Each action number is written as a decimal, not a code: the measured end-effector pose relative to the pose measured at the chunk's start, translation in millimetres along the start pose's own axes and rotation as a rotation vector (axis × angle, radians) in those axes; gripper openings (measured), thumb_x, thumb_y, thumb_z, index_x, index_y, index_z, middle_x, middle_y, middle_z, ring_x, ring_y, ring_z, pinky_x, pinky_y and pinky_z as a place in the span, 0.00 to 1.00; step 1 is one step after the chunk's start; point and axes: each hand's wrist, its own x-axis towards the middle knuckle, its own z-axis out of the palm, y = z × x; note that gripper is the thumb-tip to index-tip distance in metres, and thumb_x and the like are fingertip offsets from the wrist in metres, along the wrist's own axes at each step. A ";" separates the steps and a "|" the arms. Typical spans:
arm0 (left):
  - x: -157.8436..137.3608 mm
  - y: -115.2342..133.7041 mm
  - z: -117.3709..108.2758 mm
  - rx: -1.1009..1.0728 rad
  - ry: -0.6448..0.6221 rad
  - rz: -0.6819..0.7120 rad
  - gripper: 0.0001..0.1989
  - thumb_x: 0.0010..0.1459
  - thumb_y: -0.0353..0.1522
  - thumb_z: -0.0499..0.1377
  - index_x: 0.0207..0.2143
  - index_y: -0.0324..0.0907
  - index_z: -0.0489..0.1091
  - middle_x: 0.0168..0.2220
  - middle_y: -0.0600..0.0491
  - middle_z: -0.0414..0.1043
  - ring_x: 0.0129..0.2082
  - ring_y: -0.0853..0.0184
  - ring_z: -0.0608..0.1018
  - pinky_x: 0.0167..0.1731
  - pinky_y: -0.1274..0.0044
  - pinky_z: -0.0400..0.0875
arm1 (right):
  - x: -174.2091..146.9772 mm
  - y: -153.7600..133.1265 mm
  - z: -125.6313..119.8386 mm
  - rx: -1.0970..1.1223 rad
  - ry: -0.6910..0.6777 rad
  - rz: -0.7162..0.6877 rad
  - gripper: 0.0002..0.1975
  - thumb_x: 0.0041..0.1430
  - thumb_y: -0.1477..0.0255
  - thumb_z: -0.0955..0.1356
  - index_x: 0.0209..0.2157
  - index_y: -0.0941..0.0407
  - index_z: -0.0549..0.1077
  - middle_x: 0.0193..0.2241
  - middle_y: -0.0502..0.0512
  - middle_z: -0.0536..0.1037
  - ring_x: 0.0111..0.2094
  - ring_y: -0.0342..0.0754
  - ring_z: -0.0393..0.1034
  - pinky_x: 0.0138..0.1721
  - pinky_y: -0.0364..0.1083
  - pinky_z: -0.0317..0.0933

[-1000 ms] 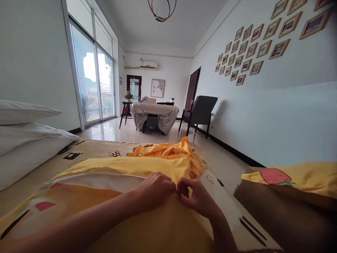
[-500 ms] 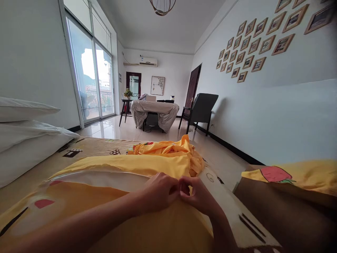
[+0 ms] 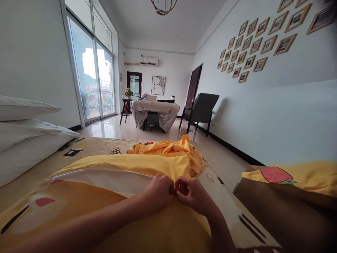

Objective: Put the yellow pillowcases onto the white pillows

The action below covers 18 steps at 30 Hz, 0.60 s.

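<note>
A yellow pillowcase [image 3: 158, 228] with a printed face lies spread out in front of me. Through its long open slit shows a white pillow [image 3: 105, 178]. My left hand [image 3: 162, 191] is closed in a pinch on the edge of the slit, at its right end. Close against it, my right hand [image 3: 191, 194] pinches the same edge with thumb and forefinger, the other fingers curled. The fingertips almost touch, and the bit of edge between them is hidden. Just beyond the pillowcase lies a crumpled orange-yellow cloth [image 3: 163, 147].
White pillows [image 3: 26, 140] are stacked at the left. Under everything is a beige patterned blanket [image 3: 97, 146]. At the right, a yellow cloth with a strawberry print [image 3: 302, 175] lies over a brown surface. Farther off stand a covered table [image 3: 155, 105] and a dark chair [image 3: 204, 109].
Both hands have shifted slightly left along the slit's edge, still pinching. The pillowcase and other cloths lie nearly the same.
</note>
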 end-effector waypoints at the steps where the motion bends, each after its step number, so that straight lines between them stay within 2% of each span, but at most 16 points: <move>1: -0.3 0.3 1.3 0.030 0.000 -0.010 0.05 0.41 0.30 0.53 0.17 0.40 0.66 0.17 0.55 0.65 0.19 0.73 0.63 0.21 0.79 0.52 | 0.3 0.3 0.4 -0.002 0.001 0.003 0.02 0.44 0.76 0.64 0.24 0.57 0.67 0.16 0.42 0.58 0.20 0.38 0.49 0.21 0.39 0.45; 8: 0.5 -2.1 8.3 0.131 0.034 0.026 0.10 0.46 0.33 0.52 0.23 0.40 0.71 0.24 0.48 0.74 0.23 0.68 0.69 0.23 0.77 0.53 | 2.1 2.5 -0.9 0.013 0.006 0.010 0.01 0.45 0.76 0.64 0.24 0.58 0.67 0.16 0.43 0.58 0.21 0.38 0.50 0.22 0.40 0.45; 18: 3.5 -0.7 5.4 0.060 0.077 -0.074 0.07 0.44 0.32 0.54 0.24 0.41 0.71 0.27 0.52 0.74 0.27 0.67 0.70 0.25 0.78 0.55 | -1.1 4.7 -6.2 0.065 -0.023 0.001 0.01 0.46 0.76 0.65 0.24 0.58 0.67 0.17 0.44 0.59 0.22 0.38 0.51 0.23 0.39 0.46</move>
